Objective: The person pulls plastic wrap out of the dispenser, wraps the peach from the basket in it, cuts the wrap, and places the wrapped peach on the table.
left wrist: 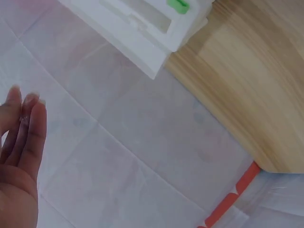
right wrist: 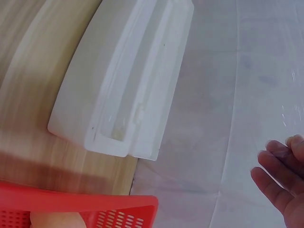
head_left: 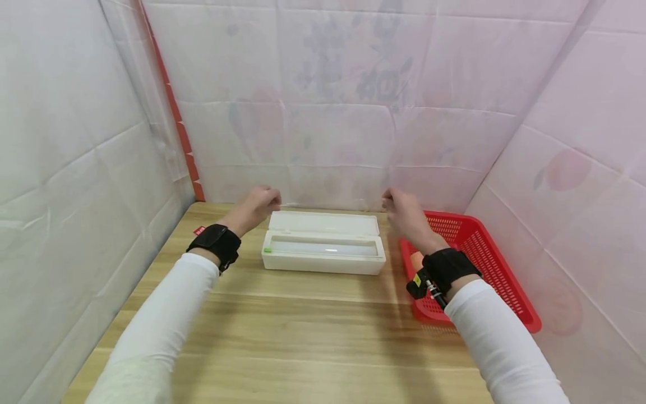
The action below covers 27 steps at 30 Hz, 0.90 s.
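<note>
Two-handed, apparently pinched clear film (right wrist: 291, 114) between thumb and fingertips of the left hand (head_left: 256, 206) and of the right hand (head_left: 406, 216), raised toward the far side of an open white box (head_left: 324, 264) set near the back of the surface (head_left: 303, 336), left of the red basket (head_left: 487, 255). Judged as the step of drawing out film; next seemed to call for even tension and matched movement of both hands, to avoid wrinkling or self-clinging.

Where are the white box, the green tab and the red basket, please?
White box (head_left: 323, 264), head view: front wall.
Green tab (left wrist: 178, 5), left wrist view: visible middle.
Red basket (right wrist: 80, 202), right wrist view: rim.
</note>
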Each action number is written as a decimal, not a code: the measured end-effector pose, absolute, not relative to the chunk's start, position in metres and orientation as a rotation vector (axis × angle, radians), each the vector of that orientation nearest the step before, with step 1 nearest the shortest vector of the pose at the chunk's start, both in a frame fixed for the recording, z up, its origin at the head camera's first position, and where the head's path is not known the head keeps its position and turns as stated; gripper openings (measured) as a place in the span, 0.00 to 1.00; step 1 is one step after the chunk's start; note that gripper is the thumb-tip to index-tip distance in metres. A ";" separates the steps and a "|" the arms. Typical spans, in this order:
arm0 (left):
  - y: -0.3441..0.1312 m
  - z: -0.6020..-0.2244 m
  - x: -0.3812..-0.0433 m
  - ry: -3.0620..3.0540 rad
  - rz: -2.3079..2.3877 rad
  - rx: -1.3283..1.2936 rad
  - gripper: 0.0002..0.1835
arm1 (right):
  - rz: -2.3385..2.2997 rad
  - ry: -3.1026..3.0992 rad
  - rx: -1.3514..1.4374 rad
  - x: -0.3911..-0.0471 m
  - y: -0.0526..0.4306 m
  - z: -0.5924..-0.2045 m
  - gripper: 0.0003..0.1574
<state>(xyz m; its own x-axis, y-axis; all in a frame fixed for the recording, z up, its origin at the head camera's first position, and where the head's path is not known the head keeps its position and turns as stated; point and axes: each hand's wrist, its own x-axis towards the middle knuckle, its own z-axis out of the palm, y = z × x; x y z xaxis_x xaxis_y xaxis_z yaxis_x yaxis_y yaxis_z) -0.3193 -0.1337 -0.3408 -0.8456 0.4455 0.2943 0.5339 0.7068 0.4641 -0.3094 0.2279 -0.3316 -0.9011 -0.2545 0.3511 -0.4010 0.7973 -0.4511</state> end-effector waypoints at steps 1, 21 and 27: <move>-0.135 -0.340 -0.321 -2.740 -0.818 -0.817 0.03 | 0.766 -2.708 0.512 -0.309 0.230 -0.330 0.07; -0.140 -0.320 -0.316 -2.537 -0.568 -0.970 0.06 | 0.738 -2.691 0.541 -0.294 0.245 -0.314 0.09; -0.140 -0.312 -0.313 -2.466 -0.569 -0.924 0.06 | 0.738 -2.621 0.576 -0.292 0.246 -0.309 0.07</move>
<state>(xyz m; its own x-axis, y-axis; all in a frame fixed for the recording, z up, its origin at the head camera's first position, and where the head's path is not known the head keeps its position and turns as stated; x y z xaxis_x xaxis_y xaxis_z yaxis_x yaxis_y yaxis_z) -0.3129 -0.1402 -0.3122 -0.6778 0.5053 0.5340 0.6883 0.6915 0.2194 -0.2915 0.2464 -0.3090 -0.8536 -0.2841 0.4367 -0.4702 0.7810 -0.4109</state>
